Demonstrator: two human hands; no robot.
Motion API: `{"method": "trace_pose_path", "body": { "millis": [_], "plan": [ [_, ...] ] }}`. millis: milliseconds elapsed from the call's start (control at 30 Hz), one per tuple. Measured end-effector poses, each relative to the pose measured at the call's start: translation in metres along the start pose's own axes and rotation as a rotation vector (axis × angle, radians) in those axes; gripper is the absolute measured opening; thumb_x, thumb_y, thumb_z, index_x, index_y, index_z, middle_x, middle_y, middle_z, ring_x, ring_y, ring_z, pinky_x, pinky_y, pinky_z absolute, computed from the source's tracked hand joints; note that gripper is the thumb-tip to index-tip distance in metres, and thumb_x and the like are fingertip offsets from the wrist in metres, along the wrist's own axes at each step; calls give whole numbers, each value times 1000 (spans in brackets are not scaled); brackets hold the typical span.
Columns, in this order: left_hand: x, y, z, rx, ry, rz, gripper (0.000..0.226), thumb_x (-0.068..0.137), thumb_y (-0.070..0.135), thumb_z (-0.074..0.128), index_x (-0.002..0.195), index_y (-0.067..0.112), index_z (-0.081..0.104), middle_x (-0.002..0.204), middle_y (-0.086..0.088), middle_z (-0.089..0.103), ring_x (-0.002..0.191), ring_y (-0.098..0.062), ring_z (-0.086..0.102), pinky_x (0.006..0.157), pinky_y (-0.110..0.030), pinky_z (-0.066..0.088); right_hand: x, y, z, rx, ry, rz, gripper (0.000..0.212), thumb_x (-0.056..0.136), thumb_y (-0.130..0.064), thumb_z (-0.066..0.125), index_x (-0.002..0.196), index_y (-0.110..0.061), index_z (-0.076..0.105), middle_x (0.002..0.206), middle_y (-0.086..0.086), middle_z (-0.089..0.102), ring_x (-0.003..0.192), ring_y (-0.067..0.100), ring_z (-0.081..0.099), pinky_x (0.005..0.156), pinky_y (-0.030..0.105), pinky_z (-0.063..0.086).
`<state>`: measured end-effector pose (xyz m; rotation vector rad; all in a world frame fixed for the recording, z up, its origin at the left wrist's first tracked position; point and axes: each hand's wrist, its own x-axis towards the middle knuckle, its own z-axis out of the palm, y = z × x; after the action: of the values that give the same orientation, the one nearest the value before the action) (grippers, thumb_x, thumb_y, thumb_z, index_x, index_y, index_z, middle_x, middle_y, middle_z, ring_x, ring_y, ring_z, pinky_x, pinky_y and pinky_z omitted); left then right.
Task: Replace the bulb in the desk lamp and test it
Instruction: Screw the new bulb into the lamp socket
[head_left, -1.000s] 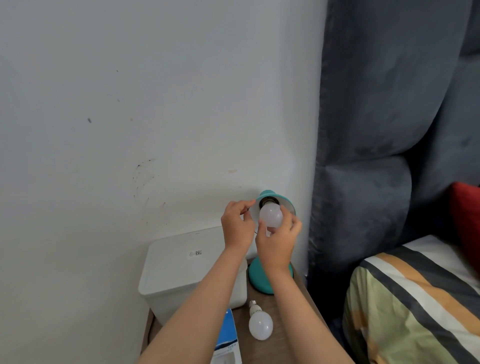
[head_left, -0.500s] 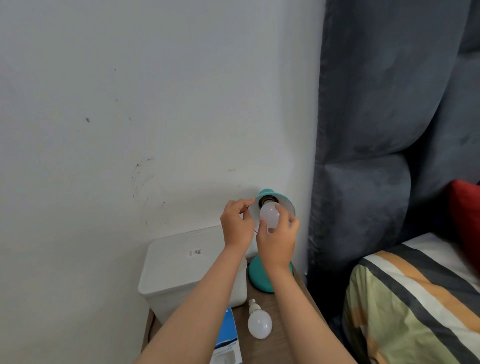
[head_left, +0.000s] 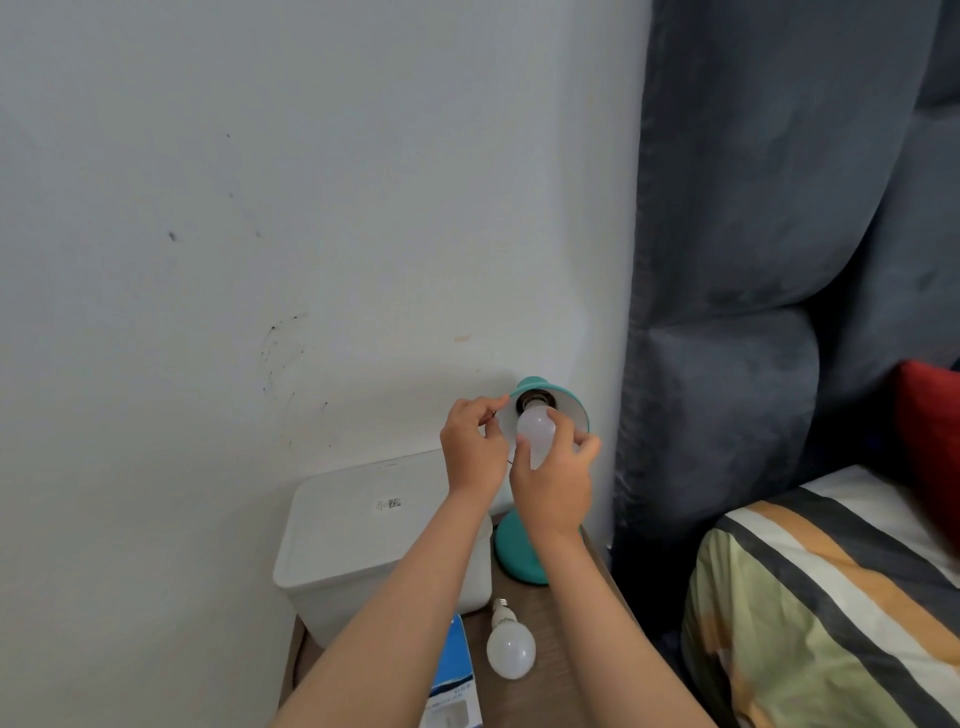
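Observation:
A teal desk lamp stands on a small wooden nightstand (head_left: 582, 670), its shade (head_left: 569, 402) tilted toward me and its round base (head_left: 511, 556) partly behind my right wrist. A white bulb (head_left: 535, 431) sits at the socket inside the shade, unlit. My right hand (head_left: 556, 483) wraps its fingers around this bulb. My left hand (head_left: 472, 447) pinches the left rim of the shade. A second white bulb (head_left: 510, 644) lies loose on the nightstand, screw cap pointing away from me. A blue and white bulb box (head_left: 452, 680) lies to its left.
A white lidded storage box (head_left: 363, 525) fills the left of the nightstand against the white wall. A grey padded headboard (head_left: 753, 312) rises to the right. A bed with striped bedding (head_left: 831, 597) and a red pillow (head_left: 930, 447) lies at the lower right.
My right hand has shifted its fingers around the bulb at the socket, consistent with turning it. My left hand stays on the shade rim. The loose bulb and box have not moved.

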<state>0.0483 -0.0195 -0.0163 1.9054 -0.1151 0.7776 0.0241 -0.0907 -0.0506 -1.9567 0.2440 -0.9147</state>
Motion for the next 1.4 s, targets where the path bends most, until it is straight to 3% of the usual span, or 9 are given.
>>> {"method": "trace_pose_path", "body": {
  "millis": [233, 433, 533, 633, 900, 1067, 1200, 1300, 1400],
  "plan": [
    [0, 0, 2, 5, 7, 9, 36, 79, -11, 51, 96, 14, 70, 87, -4, 60, 81, -17, 60, 73, -2, 41, 10, 2, -7, -7, -13, 50, 50, 85, -43, 60, 119, -9, 46, 105, 15, 51, 76, 28, 60, 54, 27, 43],
    [-1, 0, 2, 2, 21, 15, 35, 79, -11, 52, 95, 15, 70, 86, -6, 59, 79, -18, 60, 72, -2, 41, 7, 5, -5, 44, -86, -23, 48, 78, -20, 71, 116, -3, 47, 114, 17, 46, 86, 32, 60, 64, 27, 46],
    [-1, -1, 1, 3, 12, 11, 35, 79, -11, 51, 95, 14, 70, 87, -6, 60, 81, -18, 60, 73, -4, 42, 10, 3, -8, 80, -73, 2, 52, 80, -24, 70, 123, -9, 46, 112, 17, 50, 83, 27, 59, 67, 32, 54],
    [-2, -1, 2, 11, 18, 18, 35, 79, -12, 52, 96, 14, 70, 87, -7, 60, 81, -19, 61, 73, -6, 43, 13, 1, -10, 93, -54, 20, 45, 83, -32, 67, 118, -11, 49, 108, 16, 57, 78, 17, 50, 63, 27, 46],
    [-2, -1, 3, 2, 32, 17, 37, 78, -13, 51, 94, 14, 70, 85, -6, 59, 80, -19, 61, 71, -2, 40, 11, 4, -4, 109, -57, -3, 43, 81, -25, 69, 118, -12, 51, 105, 15, 51, 77, 30, 63, 64, 37, 57],
    [-1, -1, 2, 2, 24, 24, 36, 78, -12, 51, 94, 14, 70, 86, -5, 59, 81, -19, 61, 72, -2, 40, 14, 2, -4, 116, -31, 14, 45, 81, -30, 69, 114, -8, 49, 109, 16, 52, 81, 28, 61, 63, 27, 51],
    [-2, 0, 2, -5, 24, 19, 35, 80, -11, 51, 95, 13, 70, 87, -4, 58, 81, -18, 60, 72, -1, 40, 11, 4, -4, 80, -92, -44, 48, 79, -22, 70, 121, -14, 48, 113, 15, 47, 85, 25, 58, 70, 33, 56],
    [-3, 0, 1, -9, 21, 16, 35, 80, -11, 51, 95, 14, 70, 87, -4, 59, 81, -17, 60, 72, -1, 40, 12, 5, -4, 86, -84, -2, 46, 82, -31, 67, 120, -13, 48, 110, 16, 53, 83, 29, 61, 68, 37, 57],
    [-3, 0, 0, -11, 17, 15, 35, 79, -11, 51, 95, 14, 70, 88, -4, 59, 82, -17, 60, 73, -1, 41, 14, 0, -6, 87, -59, 28, 48, 82, -33, 67, 116, -7, 46, 112, 16, 52, 86, 28, 60, 64, 29, 50]
  ]
}}
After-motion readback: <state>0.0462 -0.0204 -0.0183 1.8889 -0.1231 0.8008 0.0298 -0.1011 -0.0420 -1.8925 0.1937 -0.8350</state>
